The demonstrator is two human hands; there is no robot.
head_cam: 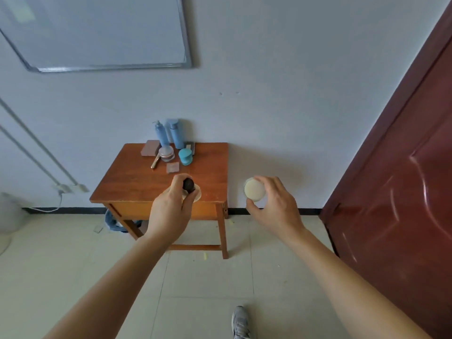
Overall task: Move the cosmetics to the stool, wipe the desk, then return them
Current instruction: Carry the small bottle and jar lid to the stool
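Reddish-brown wood makes up the small square desk (137,182), which stands against the pale wall. At the desk's back edge are a light-blue pump bottle (161,134) and a taller light-blue capped bottle (176,134), upright and just beside each other. A flat pinkish-brown rectangular box (151,148) lies to the left of them. A clear round jar with a pink band (166,153) and a teal round jar (186,156) sit in front of them. A dark flat case (192,146) shows behind the teal jar. Nearer the desk's middle lie a slim gold tube (155,162) and a small square pinkish compact (173,167).

Over the desk's near right part, the left hand (171,211) has its fingers curled round a dark round-topped item (188,184) with a pale disc (197,193) under it. Whether this touches the desk top cannot be told.

Off the desk's right edge, in the air, the right hand (274,204) grasps a round cream-coloured jar (254,189) between thumb and fingers, its flat face turned toward the camera.

Under the desk sits a blue bin (112,222). To the desk's right stands a dark red panelled door (403,167). Above the desk to its left hangs a metal-framed whiteboard (97,33). On the pale tiles well in front of the desk is a grey sports shoe (241,321).
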